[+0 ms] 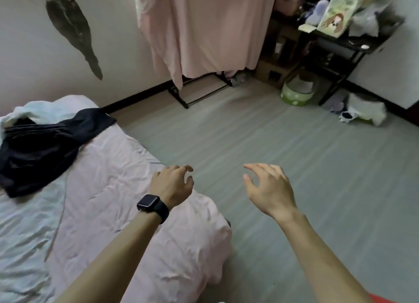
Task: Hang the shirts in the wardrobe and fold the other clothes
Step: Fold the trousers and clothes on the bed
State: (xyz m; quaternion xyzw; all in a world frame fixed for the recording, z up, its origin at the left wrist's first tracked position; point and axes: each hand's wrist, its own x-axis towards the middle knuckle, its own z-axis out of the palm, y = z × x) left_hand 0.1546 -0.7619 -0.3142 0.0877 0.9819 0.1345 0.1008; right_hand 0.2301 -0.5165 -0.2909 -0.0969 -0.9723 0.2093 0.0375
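A dark navy garment (38, 150) lies crumpled on the pink bed (108, 189) at the left, partly over a pale light-blue cloth (34, 112). A wardrobe rack covered by a pink cloth (204, 28) stands against the far wall. My left hand (172, 184), with a black watch on its wrist, hovers over the bed's corner with loosely curled fingers and holds nothing. My right hand (269, 187) hangs over the floor, fingers relaxed and spread, also holding nothing. Both hands are well apart from the clothes.
A black shelf stand (340, 53) loaded with bags and soft items stands at the right wall. Under it are a green basin (294, 96) and a white heap (365, 112). Cardboard boxes (269, 71) sit beside the rack. Grey floor (294, 155) spreads between bed and rack.
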